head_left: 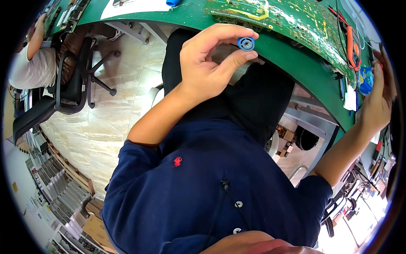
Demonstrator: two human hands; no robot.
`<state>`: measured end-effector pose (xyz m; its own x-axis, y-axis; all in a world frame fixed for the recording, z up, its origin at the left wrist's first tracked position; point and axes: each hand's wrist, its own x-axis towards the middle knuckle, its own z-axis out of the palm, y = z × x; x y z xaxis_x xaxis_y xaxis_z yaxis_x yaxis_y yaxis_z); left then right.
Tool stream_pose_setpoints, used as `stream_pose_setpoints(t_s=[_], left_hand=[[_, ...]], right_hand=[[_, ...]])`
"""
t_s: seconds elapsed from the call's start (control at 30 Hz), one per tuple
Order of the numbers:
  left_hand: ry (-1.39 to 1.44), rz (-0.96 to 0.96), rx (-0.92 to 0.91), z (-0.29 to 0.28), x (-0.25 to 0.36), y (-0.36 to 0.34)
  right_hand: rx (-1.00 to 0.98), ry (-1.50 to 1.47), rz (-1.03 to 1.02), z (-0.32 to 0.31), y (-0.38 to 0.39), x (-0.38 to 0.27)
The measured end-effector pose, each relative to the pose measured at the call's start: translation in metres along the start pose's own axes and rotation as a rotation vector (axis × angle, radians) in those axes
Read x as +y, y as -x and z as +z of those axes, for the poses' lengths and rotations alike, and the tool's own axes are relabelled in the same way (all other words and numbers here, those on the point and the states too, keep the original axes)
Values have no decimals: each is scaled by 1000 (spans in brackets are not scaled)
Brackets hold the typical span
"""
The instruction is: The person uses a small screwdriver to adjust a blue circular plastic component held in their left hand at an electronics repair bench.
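Note:
My left hand (pixel 208 59) is raised in front of the bench edge. Its thumb and forefinger pinch a small blue cylinder (pixel 246 43), seen end-on, with a round grey metallic face inside a blue rim; its exact kind does not show. Over at the far right, my right hand (pixel 379 95) is lifted with its fingers stretched upward and apart from the thumb. The view's rim cuts off part of it. A blue packet (pixel 365 79) lies right beside that hand, and I see nothing clearly held in it.
A large green circuit board (pixel 292 25) lies on the green bench (pixel 139 13). Near its right end are orange-handled pliers (pixel 350 46). White paper (pixel 131 9) lies at the back left. Another person (pixel 36 63) sits at the left on a black chair (pixel 69 103).

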<state>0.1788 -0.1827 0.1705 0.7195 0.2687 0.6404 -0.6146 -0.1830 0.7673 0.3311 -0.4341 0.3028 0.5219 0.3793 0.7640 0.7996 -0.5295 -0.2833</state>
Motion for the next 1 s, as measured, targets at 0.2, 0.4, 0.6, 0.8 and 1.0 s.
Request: stream_pose_setpoints(t_s=[0.2,0.4,0.6,0.8,1.0], left_hand=[[-22,-7,-44,-8,-9,0],[-11,-27,37,-14,-12,-1],[-21,-63,2,-27,-17,0],[25,-61,-64,-35,-12,-7],[70,-56,-171,-30,-5,-2]], right_hand=[[-16,-375,-1,37,1,-58],[-130,-1033,340,47,15,-57],[-120,-1407,399,83,68,-71],[-121,-1020,244,87,78,-98],[51,-1113,281,72,80,-112]])
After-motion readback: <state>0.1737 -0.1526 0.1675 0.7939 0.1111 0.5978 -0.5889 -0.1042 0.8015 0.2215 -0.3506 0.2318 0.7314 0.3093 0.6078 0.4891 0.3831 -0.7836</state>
